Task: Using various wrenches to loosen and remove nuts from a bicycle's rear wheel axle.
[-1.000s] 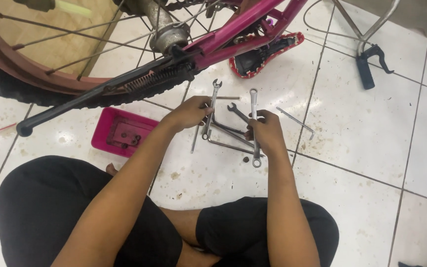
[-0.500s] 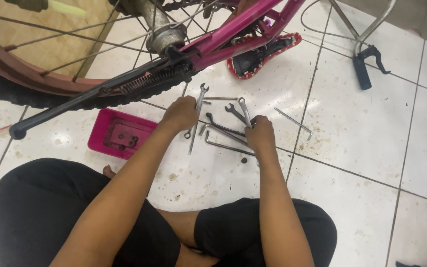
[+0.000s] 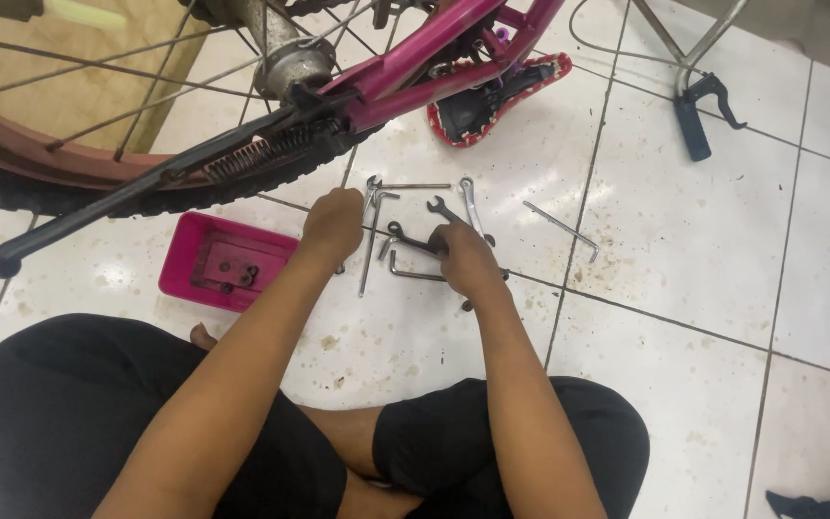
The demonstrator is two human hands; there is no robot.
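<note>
Left hand (image 3: 333,223) grip closed, fist down among the spanners (image 3: 373,235) on the floor (image 3: 684,279); what it clamps, can't tell. Right hand (image 3: 461,258) grip curled on a dark spanner (image 3: 413,240), lying roughly left-right between both hands. Long spanner's axis runs toward/away from the person, just right of left hand. Another spanner (image 3: 471,204) just beyond right hand, bent rod (image 3: 561,229) further right, apart. Pink tray (image 3: 228,261) left of left hand. Bike wheel (image 3: 79,183) and kickstand (image 3: 136,192) beyond; saddle (image 3: 497,96) upside down on tiles
</note>
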